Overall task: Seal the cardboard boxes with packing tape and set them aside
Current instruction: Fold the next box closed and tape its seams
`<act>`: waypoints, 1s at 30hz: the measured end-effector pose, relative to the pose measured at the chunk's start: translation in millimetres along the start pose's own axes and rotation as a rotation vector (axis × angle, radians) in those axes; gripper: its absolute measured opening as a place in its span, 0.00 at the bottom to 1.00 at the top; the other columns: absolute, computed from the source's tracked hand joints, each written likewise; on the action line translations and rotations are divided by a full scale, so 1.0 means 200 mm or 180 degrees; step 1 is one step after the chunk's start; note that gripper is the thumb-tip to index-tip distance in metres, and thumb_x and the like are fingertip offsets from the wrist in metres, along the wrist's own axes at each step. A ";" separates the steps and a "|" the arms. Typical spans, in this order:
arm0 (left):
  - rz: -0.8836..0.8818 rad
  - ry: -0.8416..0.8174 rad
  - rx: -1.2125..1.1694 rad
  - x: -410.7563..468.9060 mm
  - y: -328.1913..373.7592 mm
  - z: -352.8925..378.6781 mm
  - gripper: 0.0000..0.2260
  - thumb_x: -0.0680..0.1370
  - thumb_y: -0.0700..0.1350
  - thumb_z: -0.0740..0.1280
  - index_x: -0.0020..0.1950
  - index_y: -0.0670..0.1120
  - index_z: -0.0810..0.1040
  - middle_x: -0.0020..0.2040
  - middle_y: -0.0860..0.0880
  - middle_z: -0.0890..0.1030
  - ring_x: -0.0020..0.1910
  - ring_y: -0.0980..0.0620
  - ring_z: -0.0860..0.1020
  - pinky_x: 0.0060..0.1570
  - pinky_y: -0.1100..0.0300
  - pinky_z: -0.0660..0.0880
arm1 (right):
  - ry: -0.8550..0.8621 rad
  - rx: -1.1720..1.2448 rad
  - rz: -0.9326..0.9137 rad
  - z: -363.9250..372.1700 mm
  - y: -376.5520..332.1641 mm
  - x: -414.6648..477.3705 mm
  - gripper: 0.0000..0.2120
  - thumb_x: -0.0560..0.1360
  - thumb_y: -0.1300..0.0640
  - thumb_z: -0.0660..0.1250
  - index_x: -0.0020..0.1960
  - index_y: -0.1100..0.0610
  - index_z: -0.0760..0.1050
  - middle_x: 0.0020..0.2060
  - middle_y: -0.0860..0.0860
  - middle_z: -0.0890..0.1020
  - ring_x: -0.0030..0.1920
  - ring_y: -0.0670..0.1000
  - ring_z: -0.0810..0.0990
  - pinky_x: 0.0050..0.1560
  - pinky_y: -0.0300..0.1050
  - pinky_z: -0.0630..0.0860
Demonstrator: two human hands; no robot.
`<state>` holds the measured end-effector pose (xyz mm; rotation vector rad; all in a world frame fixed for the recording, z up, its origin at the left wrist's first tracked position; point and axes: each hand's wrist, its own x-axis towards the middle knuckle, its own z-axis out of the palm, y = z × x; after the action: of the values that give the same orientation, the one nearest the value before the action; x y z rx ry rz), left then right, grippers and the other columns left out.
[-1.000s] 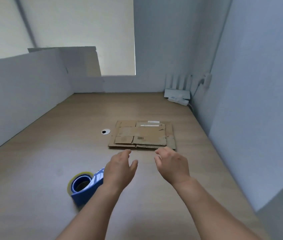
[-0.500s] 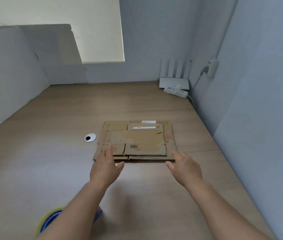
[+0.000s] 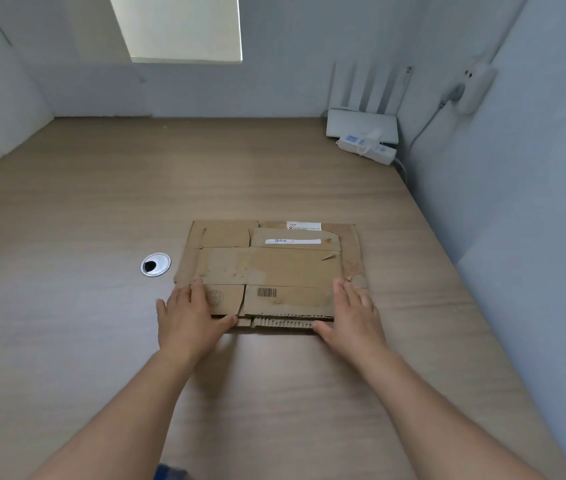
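From the head view, I have a stack of flattened brown cardboard boxes (image 3: 267,271) lying flat in the middle of the light wooden tabletop (image 3: 101,202), with white labels and a barcode on its upper faces. My left hand (image 3: 188,317) rests on the stack's near left corner and my right hand (image 3: 354,317) on its near right corner. Both hands are spread wide with the fingers straight on the cardboard and the thumbs at the near edge, and neither has closed round anything yet. A round silver cable grommet (image 3: 155,264) sits just left of the stack, and a white router (image 3: 361,126) and a white power strip (image 3: 366,150) are well apart from it in the far right corner. A sliver of something blue (image 3: 170,474) shows at the bottom edge, too little for me to identify. I judge the task barely begun: no box is opened out, I see no fresh tape, and nothing is set aside, so forming, sealing and stacking all remain
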<state>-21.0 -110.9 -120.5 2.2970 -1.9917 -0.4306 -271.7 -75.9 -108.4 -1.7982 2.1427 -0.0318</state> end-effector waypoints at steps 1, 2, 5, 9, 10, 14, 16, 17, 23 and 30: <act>-0.0006 0.0048 -0.0078 -0.01 0.01 -0.01 0.44 0.70 0.65 0.68 0.77 0.46 0.54 0.73 0.45 0.64 0.73 0.46 0.61 0.71 0.48 0.56 | 0.0026 0.0058 0.0007 0.00 0.00 0.00 0.44 0.74 0.39 0.63 0.78 0.54 0.43 0.78 0.53 0.51 0.77 0.55 0.49 0.74 0.47 0.47; -0.0020 0.0043 -0.0235 -0.03 0.02 -0.01 0.44 0.70 0.64 0.69 0.77 0.47 0.53 0.73 0.44 0.64 0.72 0.45 0.61 0.71 0.49 0.57 | 0.0055 0.0159 0.0016 0.00 0.00 -0.02 0.44 0.74 0.39 0.64 0.78 0.53 0.43 0.77 0.53 0.51 0.76 0.55 0.49 0.74 0.47 0.47; -0.0052 -0.0078 -0.0991 -0.12 0.04 -0.07 0.44 0.70 0.62 0.70 0.78 0.51 0.51 0.72 0.46 0.61 0.72 0.45 0.62 0.71 0.49 0.60 | 0.0141 0.0866 0.0121 -0.04 0.01 -0.09 0.43 0.74 0.43 0.67 0.78 0.51 0.45 0.76 0.55 0.52 0.75 0.55 0.54 0.73 0.46 0.54; 0.0097 0.0008 -0.1372 -0.29 0.13 -0.20 0.29 0.74 0.62 0.64 0.73 0.58 0.61 0.63 0.51 0.64 0.62 0.48 0.71 0.57 0.53 0.70 | 0.0757 0.1604 -0.0217 -0.13 0.00 -0.26 0.36 0.75 0.56 0.67 0.77 0.54 0.54 0.71 0.52 0.60 0.70 0.51 0.64 0.67 0.40 0.61; 0.0168 0.0158 -0.1485 -0.34 0.17 -0.24 0.19 0.77 0.59 0.62 0.67 0.57 0.68 0.60 0.51 0.67 0.57 0.47 0.73 0.53 0.55 0.70 | 0.0960 0.1691 -0.0324 -0.15 -0.01 -0.30 0.34 0.74 0.60 0.66 0.77 0.55 0.56 0.69 0.52 0.63 0.69 0.51 0.66 0.66 0.38 0.61; 0.0233 0.0591 -0.2053 -0.52 0.26 -0.37 0.08 0.81 0.46 0.58 0.44 0.49 0.73 0.40 0.45 0.77 0.37 0.43 0.75 0.32 0.60 0.67 | 0.1384 0.1910 -0.0112 -0.24 0.00 -0.43 0.29 0.75 0.62 0.64 0.74 0.56 0.61 0.65 0.54 0.70 0.61 0.54 0.73 0.61 0.45 0.70; -0.0051 0.0316 -0.2145 -0.62 0.27 -0.46 0.09 0.80 0.45 0.58 0.48 0.41 0.74 0.35 0.45 0.78 0.31 0.46 0.76 0.28 0.63 0.67 | 0.1089 0.1381 0.0034 -0.28 0.04 -0.50 0.18 0.77 0.58 0.62 0.67 0.56 0.70 0.60 0.53 0.76 0.58 0.55 0.75 0.53 0.45 0.72; -0.0157 0.0185 -0.2251 -0.68 0.27 -0.50 0.10 0.80 0.43 0.58 0.48 0.38 0.75 0.34 0.46 0.79 0.31 0.46 0.78 0.29 0.63 0.68 | 0.0959 0.1133 0.0076 -0.30 0.06 -0.54 0.14 0.78 0.57 0.61 0.62 0.56 0.73 0.56 0.53 0.78 0.56 0.55 0.76 0.48 0.45 0.70; -0.0072 -0.0014 -0.1952 -0.92 0.24 -0.65 0.05 0.75 0.40 0.62 0.40 0.46 0.74 0.32 0.46 0.81 0.34 0.41 0.82 0.40 0.51 0.79 | 0.1602 0.1275 -0.0037 -0.46 0.11 -0.78 0.06 0.78 0.53 0.62 0.45 0.55 0.69 0.38 0.49 0.74 0.40 0.55 0.74 0.38 0.44 0.65; -0.0190 -0.0312 -0.1313 -1.13 0.21 -0.53 0.09 0.75 0.47 0.65 0.42 0.42 0.72 0.33 0.46 0.80 0.29 0.47 0.79 0.34 0.57 0.75 | 0.0852 0.0931 -0.0307 -0.43 0.06 -0.98 0.11 0.77 0.45 0.62 0.43 0.52 0.72 0.39 0.47 0.77 0.41 0.50 0.74 0.39 0.43 0.67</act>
<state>-62.0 89.9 27.8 2.1113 -1.6767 -0.8813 -278.6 97.2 18.5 -1.8011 2.0864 -0.6086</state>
